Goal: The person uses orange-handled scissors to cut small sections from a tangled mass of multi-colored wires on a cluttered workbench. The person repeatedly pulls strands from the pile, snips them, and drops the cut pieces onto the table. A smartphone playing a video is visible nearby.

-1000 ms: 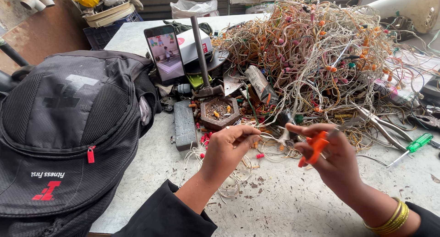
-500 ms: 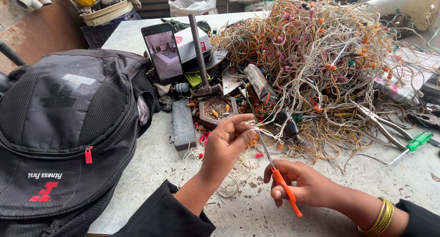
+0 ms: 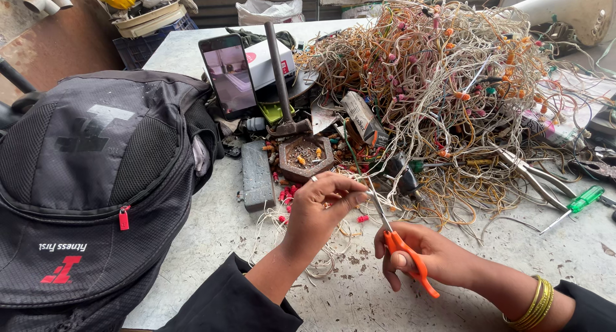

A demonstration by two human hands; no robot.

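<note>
My left hand (image 3: 319, 208) pinches a thin pale wire (image 3: 359, 192) between thumb and fingertips, just above the table. My right hand (image 3: 428, 255) grips orange-handled scissors (image 3: 401, 245), with the steel blades pointing up-left and their tips meeting the wire at my left fingertips. Loose strands of the same wire (image 3: 301, 232) trail down on the table under my left hand. Gold bangles (image 3: 532, 301) sit on my right wrist.
A big tangled wire heap (image 3: 449, 82) with small coloured bulbs fills the table's back. A black backpack (image 3: 90, 184) lies left. Nearby stand a phone (image 3: 228, 74), a hammer (image 3: 282, 82), a hexagonal wooden dish (image 3: 307, 156), a grey block (image 3: 258, 173), pliers (image 3: 536, 175) and a green screwdriver (image 3: 577, 205).
My right hand turned the scissors from a raised hold down into a cutting grip, then brought the blades to the wire at my left fingertips. My left hand closed tighter on the wire.
</note>
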